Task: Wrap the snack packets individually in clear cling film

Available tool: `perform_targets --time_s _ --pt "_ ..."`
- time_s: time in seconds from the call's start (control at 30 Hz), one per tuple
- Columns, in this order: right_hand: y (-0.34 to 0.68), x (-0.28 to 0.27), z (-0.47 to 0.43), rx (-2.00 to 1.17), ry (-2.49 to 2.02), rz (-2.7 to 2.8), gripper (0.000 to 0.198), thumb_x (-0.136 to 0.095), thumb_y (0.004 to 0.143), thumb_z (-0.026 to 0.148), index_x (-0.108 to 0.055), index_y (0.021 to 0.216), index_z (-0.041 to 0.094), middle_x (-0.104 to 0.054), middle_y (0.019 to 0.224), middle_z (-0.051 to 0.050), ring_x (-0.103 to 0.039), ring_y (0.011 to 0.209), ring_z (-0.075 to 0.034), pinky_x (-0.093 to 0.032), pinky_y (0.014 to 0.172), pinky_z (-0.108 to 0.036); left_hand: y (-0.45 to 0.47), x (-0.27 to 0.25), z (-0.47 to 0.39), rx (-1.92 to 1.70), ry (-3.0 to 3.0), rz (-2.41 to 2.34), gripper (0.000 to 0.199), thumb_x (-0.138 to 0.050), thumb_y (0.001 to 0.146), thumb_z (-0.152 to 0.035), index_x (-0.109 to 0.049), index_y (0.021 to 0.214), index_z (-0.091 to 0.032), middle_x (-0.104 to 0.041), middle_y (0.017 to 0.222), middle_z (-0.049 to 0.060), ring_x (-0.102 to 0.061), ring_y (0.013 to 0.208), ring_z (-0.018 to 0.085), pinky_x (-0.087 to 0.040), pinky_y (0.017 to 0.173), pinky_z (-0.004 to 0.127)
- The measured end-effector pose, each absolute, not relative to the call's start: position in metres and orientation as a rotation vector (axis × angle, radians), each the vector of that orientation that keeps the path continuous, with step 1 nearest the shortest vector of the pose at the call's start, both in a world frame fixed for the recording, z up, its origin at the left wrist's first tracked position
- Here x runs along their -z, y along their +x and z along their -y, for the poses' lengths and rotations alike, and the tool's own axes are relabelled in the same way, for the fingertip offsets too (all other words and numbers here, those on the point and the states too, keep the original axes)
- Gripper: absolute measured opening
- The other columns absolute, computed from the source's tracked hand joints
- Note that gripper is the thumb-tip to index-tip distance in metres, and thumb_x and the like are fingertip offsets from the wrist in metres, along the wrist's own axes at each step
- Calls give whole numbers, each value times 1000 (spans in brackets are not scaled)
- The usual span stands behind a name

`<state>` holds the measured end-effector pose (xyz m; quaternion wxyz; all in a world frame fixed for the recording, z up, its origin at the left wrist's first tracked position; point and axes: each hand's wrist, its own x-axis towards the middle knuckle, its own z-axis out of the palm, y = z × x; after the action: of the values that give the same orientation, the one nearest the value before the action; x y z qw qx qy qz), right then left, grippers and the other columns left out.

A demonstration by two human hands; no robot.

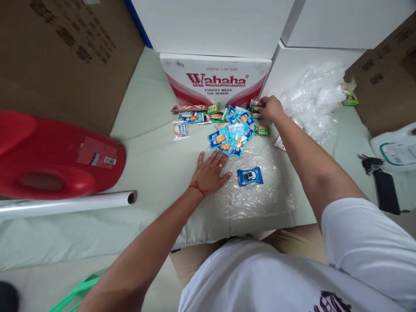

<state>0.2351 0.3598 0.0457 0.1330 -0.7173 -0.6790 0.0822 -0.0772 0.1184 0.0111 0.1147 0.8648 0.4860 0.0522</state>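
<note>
My left hand (210, 172) lies flat with fingers spread on the left edge of a clear plastic bag (260, 195) spread on the pale green surface. A blue cookie packet (249, 176) rests on that bag. My right hand (271, 108) reaches far forward and is closed on a small dark snack packet (255, 104) at the right end of a pile of snack packets (231, 132). The pile holds several blue packets, a few green ones and a long brown one (189, 108).
A Wahaha water carton (215, 79) stands behind the pile. Crumpled clear plastic (315, 102) lies at right, with keys and a black phone (385, 190) beyond. A red plastic container (55, 156) and a white tube (65, 203) sit at left, cardboard boxes (65, 56) behind.
</note>
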Motion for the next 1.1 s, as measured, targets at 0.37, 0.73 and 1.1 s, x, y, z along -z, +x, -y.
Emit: perform_targets --time_s 0.37,0.73,1.1 --pt "258 -86 -289 -705 -1884 1613 36 -63 100 47 -69 95 13 -62 72 -2 -43 62 -11 -41 62 -28 -76 -11 -120 -132 2533 -1430 70 -37 105 -58 -38 166 -23 -36 173 13 -29 162 34 -7 131 69" --pt "228 -88 -135 -1653 -1371 2026 51 -64 91 65 -79 103 18 -74 87 -2 -62 78 -17 -48 75 -30 -74 -9 -120 -122 2547 -1434 71 -36 106 -59 -41 164 -20 -41 171 16 -31 161 34 -6 131 69" --pt "213 -88 -115 -839 -1458 2599 73 -76 90 52 -56 151 18 -63 139 -16 -63 116 -31 -49 93 -38 -74 -9 -120 -110 2551 -1446 71 -35 106 -60 -41 164 -20 -40 171 16 -31 161 34 -6 130 68"
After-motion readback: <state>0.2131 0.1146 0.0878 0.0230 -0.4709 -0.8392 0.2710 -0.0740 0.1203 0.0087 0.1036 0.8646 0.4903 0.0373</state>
